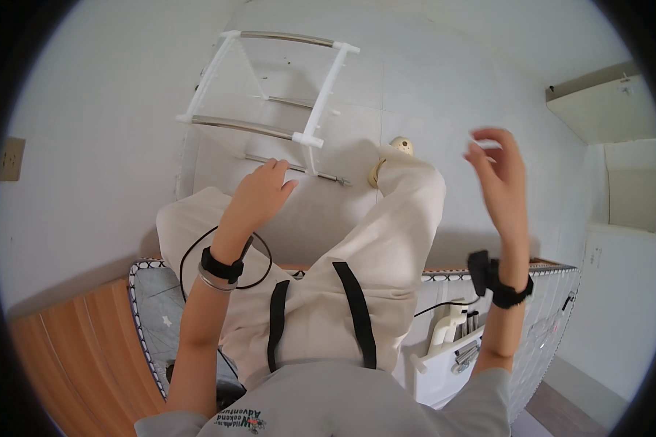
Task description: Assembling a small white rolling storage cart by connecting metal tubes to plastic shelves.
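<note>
A partly built rack (317, 102) stands on the floor ahead, with white plastic side frames joined by shiny metal tubes (251, 127). My left hand (259, 191) hovers near its lower end, fingers loosely bent, thumb apart, with nothing visible in it. Beyond those fingertips, a metal tube with a fitting at its end (339, 180) lies low by the rack's base. Out to the right, my raised right hand (499, 175) pinches a small white piece (485, 141) between thumb and fingers. Motion blurs that piece, so its exact kind is unclear.
I sit on a bed edge with a grey patterned cover (157, 313). Beside my right hip lie white plastic parts (444, 329) and short metal tubes (465, 357). Wooden boards (87, 342) are at left, a wall socket (12, 159) farther left. A white cabinet (605, 105) hangs at right.
</note>
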`<state>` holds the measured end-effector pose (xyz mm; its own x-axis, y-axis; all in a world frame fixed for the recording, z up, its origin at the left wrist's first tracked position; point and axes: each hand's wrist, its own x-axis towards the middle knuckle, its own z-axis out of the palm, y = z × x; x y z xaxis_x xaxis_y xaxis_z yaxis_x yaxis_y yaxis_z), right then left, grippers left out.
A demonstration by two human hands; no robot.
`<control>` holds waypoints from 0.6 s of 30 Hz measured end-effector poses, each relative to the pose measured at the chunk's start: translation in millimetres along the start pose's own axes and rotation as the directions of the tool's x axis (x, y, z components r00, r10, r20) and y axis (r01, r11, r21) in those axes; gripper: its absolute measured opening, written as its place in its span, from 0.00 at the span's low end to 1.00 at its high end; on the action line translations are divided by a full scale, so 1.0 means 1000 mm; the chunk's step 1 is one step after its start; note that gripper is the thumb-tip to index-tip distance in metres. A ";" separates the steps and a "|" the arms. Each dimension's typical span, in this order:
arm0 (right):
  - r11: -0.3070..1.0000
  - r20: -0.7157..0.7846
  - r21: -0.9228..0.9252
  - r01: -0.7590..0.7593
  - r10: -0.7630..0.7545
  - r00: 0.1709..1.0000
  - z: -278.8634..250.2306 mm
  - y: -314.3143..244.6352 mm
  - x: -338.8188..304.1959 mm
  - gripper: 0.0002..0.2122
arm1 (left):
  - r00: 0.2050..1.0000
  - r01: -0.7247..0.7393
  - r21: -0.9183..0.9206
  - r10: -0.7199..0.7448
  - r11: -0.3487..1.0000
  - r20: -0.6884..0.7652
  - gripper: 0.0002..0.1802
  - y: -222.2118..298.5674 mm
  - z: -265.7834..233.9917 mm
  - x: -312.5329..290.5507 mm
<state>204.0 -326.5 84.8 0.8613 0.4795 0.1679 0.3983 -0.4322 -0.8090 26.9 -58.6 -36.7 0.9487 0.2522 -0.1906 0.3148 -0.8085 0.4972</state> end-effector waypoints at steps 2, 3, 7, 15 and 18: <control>0.992 0.118 0.126 0.019 -0.034 0.992 0.041 -0.007 0.030 0.08 | 0.999 0.037 0.052 -0.035 0.998 -0.031 0.21 -0.002 0.002 0.012; 0.991 0.190 0.135 0.020 -0.046 0.981 0.065 -0.008 0.044 0.08 | 0.996 0.072 0.112 -0.066 0.991 -0.057 0.25 -0.007 0.003 0.017; 0.985 0.314 0.057 0.163 -0.173 0.934 0.161 0.031 0.074 0.11 | 0.971 0.027 0.208 0.024 0.978 -0.239 0.34 -0.042 0.016 0.046; 0.698 0.376 -0.299 0.651 -0.541 0.753 0.311 0.080 0.043 0.15 | 0.981 0.135 0.360 -0.073 0.923 -0.182 0.43 -0.099 0.032 0.069; 0.701 0.473 -0.361 0.615 -0.431 0.769 0.329 0.091 0.050 0.11 | 0.943 0.102 0.243 -0.016 0.965 -0.332 0.36 -0.095 0.036 0.074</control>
<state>179.5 -90.5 -165.9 0.3412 0.9160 0.2111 0.9228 -0.2837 -0.2608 66.6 17.5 -128.6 0.8993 0.4272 0.0936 0.3933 -0.8836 0.2542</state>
